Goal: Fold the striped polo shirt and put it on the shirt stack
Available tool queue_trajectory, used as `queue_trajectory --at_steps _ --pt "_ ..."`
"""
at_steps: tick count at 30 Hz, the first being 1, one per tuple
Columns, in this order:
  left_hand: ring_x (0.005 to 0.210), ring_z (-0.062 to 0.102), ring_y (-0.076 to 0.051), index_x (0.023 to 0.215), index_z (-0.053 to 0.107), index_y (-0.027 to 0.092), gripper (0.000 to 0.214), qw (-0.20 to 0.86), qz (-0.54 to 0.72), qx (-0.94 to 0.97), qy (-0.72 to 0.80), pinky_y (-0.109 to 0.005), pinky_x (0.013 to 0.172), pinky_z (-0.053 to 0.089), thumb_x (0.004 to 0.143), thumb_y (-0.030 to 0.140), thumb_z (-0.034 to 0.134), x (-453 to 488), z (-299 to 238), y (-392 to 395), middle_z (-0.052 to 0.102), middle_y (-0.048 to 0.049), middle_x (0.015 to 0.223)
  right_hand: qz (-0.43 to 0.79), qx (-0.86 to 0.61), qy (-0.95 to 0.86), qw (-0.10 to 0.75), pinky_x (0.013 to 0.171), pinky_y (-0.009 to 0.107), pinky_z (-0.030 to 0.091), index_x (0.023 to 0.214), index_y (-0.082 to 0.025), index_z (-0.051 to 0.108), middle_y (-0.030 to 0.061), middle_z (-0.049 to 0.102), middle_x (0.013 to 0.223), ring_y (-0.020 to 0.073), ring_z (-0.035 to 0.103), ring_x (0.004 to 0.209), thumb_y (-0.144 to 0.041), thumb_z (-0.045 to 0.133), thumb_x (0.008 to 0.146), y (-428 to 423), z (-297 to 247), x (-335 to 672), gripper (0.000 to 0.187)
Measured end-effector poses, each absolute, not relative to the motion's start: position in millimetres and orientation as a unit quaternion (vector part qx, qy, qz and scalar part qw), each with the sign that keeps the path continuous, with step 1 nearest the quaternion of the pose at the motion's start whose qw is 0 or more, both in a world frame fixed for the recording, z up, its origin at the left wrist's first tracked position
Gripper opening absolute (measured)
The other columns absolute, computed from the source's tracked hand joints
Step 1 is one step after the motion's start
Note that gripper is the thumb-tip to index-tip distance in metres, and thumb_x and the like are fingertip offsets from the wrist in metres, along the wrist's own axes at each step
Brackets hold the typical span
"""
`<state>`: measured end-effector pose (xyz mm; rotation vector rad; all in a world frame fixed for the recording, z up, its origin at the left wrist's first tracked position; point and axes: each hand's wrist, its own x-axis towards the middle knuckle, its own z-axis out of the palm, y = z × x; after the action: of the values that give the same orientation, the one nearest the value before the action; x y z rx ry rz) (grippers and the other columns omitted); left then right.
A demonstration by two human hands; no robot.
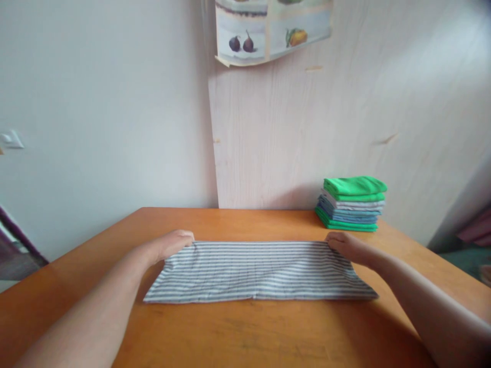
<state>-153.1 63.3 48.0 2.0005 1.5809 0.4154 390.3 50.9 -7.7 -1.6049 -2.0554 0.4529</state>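
Left hand (177,244) and right hand (344,245) grip striped cloth (257,271) over an orange table (238,335), lower centre; pale wall (107,102), upper left.

No legible text or numbers, apparently, amid slight blur

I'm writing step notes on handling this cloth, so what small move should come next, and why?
Probably draw the far edge of the striped cloth toward its near edge, moving both hands together. The left hand and right hand grip the far edge at either end, it runs straight between them, and neither hand holds the near edge.
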Motion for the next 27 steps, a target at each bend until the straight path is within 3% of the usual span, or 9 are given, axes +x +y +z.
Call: queue_trajectory --at_steps 5,11,16,27 --pt "0.065 0.049 -0.019 0.057 0.055 0.021 0.021 0.254 0.106 0.762 0.586 -0.029 0.061 0.039 0.065 0.039 0.047 -152.7 35.7 74.1 0.055 0.0010 0.063 0.197 -0.596 -0.743 0.234 0.060 0.030 0.042 0.062 -0.022 0.051 0.0003 0.055 0.063 0.0176 0.053 0.065 -0.045 0.046 0.082 47.1 -4.6 389.8 0.030" --pt "0.069 0.055 -0.020 0.067 0.061 0.020 0.025 0.272 0.109 0.754 0.588 -0.028 0.061 0.040 0.069 0.041 0.049 -161.7 36.7 71.6 0.061 -0.0002 0.070 0.280 -0.598 -0.718 0.220 0.064 0.029 0.046 0.078 -0.021 0.065 0.0013 0.066 0.075 0.0192 0.059 0.073 -0.041 0.054 0.075 38.2 3.3 394.1 0.024" --pt "0.066 0.055 -0.018 0.071 0.060 0.019 0.024 0.306 0.126 0.733 0.594 -0.026 0.057 0.039 0.070 0.041 0.050 -164.5 40.0 66.9 0.059 0.0013 0.069 0.280 -0.615 -0.695 0.247 0.060 0.029 0.043 0.072 -0.019 0.064 0.0015 0.062 0.065 0.0180 0.056 0.066 -0.036 0.053 0.074 37.6 2.1 393.0 0.021" --pt "0.071 0.055 -0.019 0.075 0.060 0.020 0.022 0.278 0.166 0.708 0.628 -0.027 0.061 0.041 0.070 0.040 0.053 -163.9 30.4 70.8 0.060 0.0013 0.073 0.262 -0.618 -0.690 0.270 0.066 0.034 0.045 0.073 -0.019 0.065 0.0052 0.065 0.068 0.0219 0.059 0.069 -0.039 0.051 0.075 47.7 -15.6 402.2 0.025"
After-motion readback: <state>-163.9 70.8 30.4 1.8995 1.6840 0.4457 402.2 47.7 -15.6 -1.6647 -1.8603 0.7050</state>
